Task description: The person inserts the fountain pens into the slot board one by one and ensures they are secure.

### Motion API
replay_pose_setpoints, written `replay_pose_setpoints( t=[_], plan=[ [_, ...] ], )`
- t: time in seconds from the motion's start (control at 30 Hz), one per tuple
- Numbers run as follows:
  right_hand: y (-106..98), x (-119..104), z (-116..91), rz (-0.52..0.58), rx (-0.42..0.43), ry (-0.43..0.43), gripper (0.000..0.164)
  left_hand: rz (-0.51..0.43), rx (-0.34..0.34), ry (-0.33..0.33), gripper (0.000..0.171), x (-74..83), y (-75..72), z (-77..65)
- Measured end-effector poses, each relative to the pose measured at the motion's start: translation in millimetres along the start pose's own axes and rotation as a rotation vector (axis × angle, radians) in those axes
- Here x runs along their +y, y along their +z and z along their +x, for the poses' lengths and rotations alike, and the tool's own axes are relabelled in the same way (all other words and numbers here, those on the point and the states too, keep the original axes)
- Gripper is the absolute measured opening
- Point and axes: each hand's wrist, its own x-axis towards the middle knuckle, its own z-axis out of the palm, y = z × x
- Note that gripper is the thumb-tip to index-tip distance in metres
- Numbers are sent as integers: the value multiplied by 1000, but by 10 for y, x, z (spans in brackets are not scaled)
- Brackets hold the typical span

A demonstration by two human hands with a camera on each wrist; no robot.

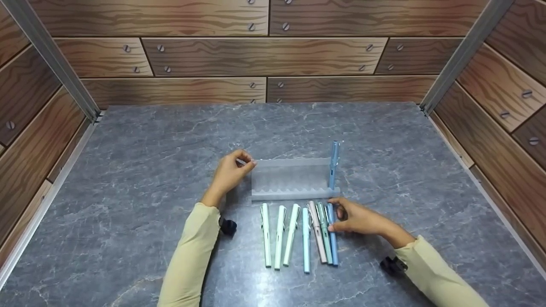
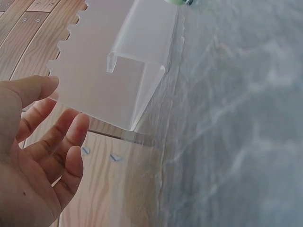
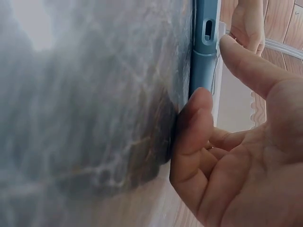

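Note:
A translucent pen stand [image 1: 294,177] with a notched front ledge stands on the table. My left hand [image 1: 232,170] pinches its upper left corner between thumb and fingers; in the left wrist view the thumb [image 2: 45,87] lies at the notched edge. One blue pen [image 1: 333,164] leans upright in the stand's right end. Below the stand, my right hand [image 1: 356,217] reaches over a blue pen [image 1: 333,243] lying at the right of a row. In the right wrist view its index fingertip overlaps this pen [image 3: 203,71], while the thumb extends beside it, apart from the index finger.
Left of that blue pen lie a dark green pen [image 1: 324,234], a pinkish-grey pen [image 1: 317,234], a light turquoise pen [image 1: 306,243] and several pale green pens [image 1: 280,238]. Wood-patterned panels [image 1: 264,55] border the grey marbled table [image 1: 149,170].

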Motion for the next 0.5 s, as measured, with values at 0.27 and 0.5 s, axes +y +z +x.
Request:
replay_pose_setpoints(
  t=[0.27,0.5],
  plan=[
    [7,-18,-7,-40,26,1,74,37,-11,-26,14,-1,-5,-7],
    [7,-13,-16,0,32,-6,70,35,-14,-16,15,-12,-8,-1]
  ],
)
